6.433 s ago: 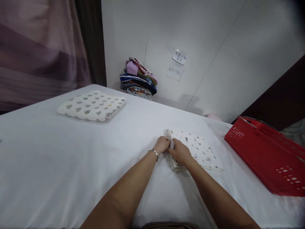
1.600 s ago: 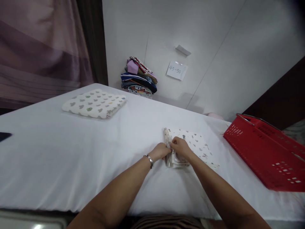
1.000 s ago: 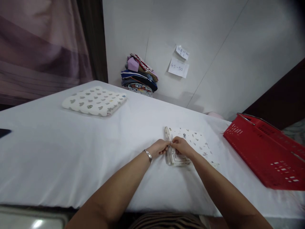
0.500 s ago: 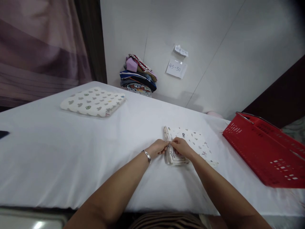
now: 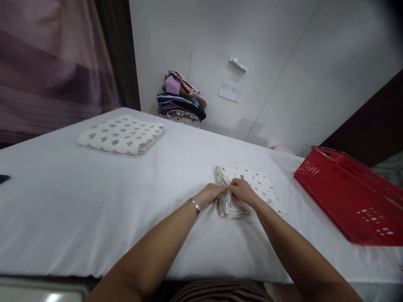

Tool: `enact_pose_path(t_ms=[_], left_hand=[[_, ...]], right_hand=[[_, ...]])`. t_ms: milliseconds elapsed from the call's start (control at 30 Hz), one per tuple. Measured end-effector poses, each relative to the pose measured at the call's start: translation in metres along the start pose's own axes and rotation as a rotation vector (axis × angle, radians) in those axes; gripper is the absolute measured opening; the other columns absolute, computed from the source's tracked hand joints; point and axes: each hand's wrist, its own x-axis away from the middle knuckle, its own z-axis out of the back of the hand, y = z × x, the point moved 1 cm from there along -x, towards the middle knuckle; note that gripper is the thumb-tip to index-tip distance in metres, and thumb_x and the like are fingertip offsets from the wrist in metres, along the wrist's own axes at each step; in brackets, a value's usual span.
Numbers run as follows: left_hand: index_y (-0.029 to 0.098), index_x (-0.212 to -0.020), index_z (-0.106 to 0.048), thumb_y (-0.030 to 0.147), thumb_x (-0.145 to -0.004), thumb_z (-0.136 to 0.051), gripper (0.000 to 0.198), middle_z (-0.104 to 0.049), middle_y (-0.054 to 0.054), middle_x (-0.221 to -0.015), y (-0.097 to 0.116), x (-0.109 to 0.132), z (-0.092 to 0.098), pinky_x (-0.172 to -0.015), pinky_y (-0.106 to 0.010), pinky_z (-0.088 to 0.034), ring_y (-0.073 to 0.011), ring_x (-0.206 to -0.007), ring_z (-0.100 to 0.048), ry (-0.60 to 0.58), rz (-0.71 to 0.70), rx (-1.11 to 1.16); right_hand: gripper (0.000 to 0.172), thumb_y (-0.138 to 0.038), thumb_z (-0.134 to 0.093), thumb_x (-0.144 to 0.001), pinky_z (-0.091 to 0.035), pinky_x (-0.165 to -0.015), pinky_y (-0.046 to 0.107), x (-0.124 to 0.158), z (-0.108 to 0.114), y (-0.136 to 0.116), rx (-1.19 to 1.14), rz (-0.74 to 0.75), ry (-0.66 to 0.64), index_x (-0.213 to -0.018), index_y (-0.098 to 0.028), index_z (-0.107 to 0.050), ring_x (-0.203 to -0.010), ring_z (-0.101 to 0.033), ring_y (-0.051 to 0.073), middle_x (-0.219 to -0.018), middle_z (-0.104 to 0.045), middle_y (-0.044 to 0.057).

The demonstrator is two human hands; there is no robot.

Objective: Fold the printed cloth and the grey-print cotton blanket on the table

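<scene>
A white cloth [image 5: 261, 188] with small dark prints lies partly folded on the table, its layers stacked at the left side. My left hand [image 5: 213, 193], with a bracelet at the wrist, pinches the left folded edge. My right hand [image 5: 242, 193] grips the same cloth just to the right, the fingertips of both hands close together. Parts of the cloth under my right hand and forearm are hidden. Farther off to the left lies another cloth [image 5: 122, 134], white with grey cloud-like prints, folded into a flat pad and touched by neither hand.
A red plastic basket [image 5: 343, 197] with metal handles stands at the right of the white-covered table [image 5: 94, 201]. Behind the far edge rises a stack of folded fabrics [image 5: 181, 100] against the wall. A dark flat object [image 5: 3, 178] lies at the left edge.
My right hand has shifted slightly right and up, drawing the upper layer a little away from the left edge. My left hand has followed slightly to the right.
</scene>
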Motion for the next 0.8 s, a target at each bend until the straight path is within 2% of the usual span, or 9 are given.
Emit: enact_pose_path(t_ms=[267,567,800], left_hand=[[0.017,-0.049,-0.043,0.021,-0.072,-0.052,0.025,-0.038,0.004,-0.033,0.000,-0.004,-0.003,-0.036,-0.023,-0.025,-0.0099,-0.033,-0.039,0.036,-0.013,-0.069],[0.017,-0.052,-0.045,0.026,-0.071,-0.053,0.022,-0.041,0.003,-0.037,0.002,-0.001,-0.001,-0.036,-0.023,-0.027,-0.0104,-0.034,-0.040,0.015,0.001,-0.125],[0.017,-0.052,-0.044,0.021,-0.066,-0.056,0.019,-0.039,0.005,-0.036,0.008,0.006,-0.001,-0.036,-0.022,-0.024,-0.0095,-0.033,-0.038,-0.035,0.001,-0.163]], right_hand=[[0.013,-0.016,-0.049,-0.072,-0.033,-0.040,0.019,-0.003,0.000,0.002,0.047,0.007,-0.004,-0.060,-0.018,-0.050,-0.036,-0.048,0.010,-0.038,-0.051,-0.004],[0.009,-0.013,-0.052,-0.070,-0.034,-0.041,0.018,-0.006,-0.007,-0.001,0.101,-0.010,-0.014,-0.063,-0.018,-0.053,-0.036,-0.049,0.010,-0.036,-0.049,-0.006],[0.009,-0.014,-0.049,-0.073,-0.036,-0.042,0.019,-0.007,-0.004,0.004,0.083,0.015,-0.018,-0.065,-0.018,-0.053,-0.037,-0.050,0.010,-0.039,-0.051,-0.005]])
